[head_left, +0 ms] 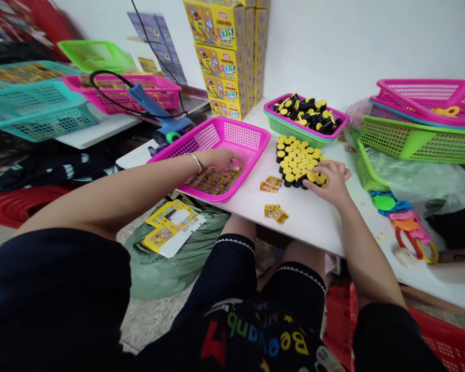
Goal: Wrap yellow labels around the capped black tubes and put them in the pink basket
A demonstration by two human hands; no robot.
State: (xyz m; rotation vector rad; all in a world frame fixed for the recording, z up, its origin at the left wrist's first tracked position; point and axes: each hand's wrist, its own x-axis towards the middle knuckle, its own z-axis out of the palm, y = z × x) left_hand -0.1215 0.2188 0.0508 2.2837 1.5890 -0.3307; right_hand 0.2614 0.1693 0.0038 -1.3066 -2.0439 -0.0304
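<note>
My left hand (220, 158) reaches into a pink basket (251, 135) and lies with fingers stretched over small orange-yellow packets (213, 181) in its near corner. My right hand (330, 179) curls on the near edge of a cluster of upright black cups with yellow lids (296, 157) on the white table (313, 217); its fingers press on the nearest cups. A few loose packets (276, 213) lie on the table between my hands, and others (270, 184) lie beside the cluster.
A pink-over-green basket (335, 124) of loose black and yellow cups stands behind the cluster. Stacked green and pink baskets (414, 139) sit at right, above coloured rings (411, 227). Yellow boxes (220, 57) are stacked at the back; more baskets (34, 111) at left. Flattened cartons (174, 227) lie on the floor.
</note>
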